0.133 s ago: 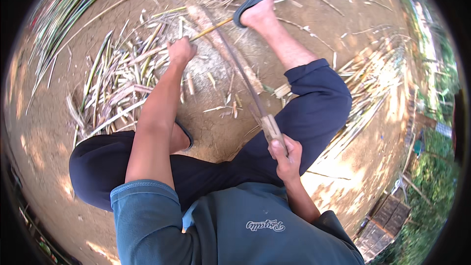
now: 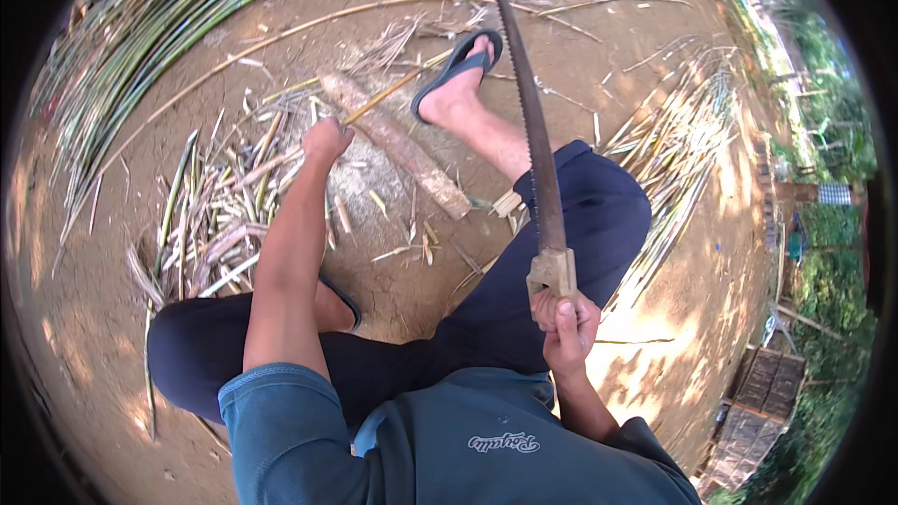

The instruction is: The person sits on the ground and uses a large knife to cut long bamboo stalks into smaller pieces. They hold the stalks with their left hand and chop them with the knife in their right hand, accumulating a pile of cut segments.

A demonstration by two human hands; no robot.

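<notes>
In my right hand (image 2: 567,325) is a hand saw (image 2: 529,112), gripped by its pale wooden handle. Its long toothed blade points away from me over my right knee, apart from the stalks. My left hand (image 2: 325,140) is closed round a thin yellow cane stalk (image 2: 385,90), which lies slantwise across a rough log (image 2: 398,150) on the ground. The stalk's far end reaches my sandalled right foot (image 2: 458,84). Pale sawdust (image 2: 360,182) covers the soil beside the log.
Short cut pieces of cane (image 2: 210,215) are heaped left of the log. Long green stalks (image 2: 187,19) lie at the far left. A bundle of thin split stalks (image 2: 678,168) spreads beyond my right knee. At the lower right stands a brown woven structure (image 2: 762,411).
The saw has come up off the stalk and log and swung to the right, its blade now pointing almost straight away from me. My left hand still holds the stalk.
</notes>
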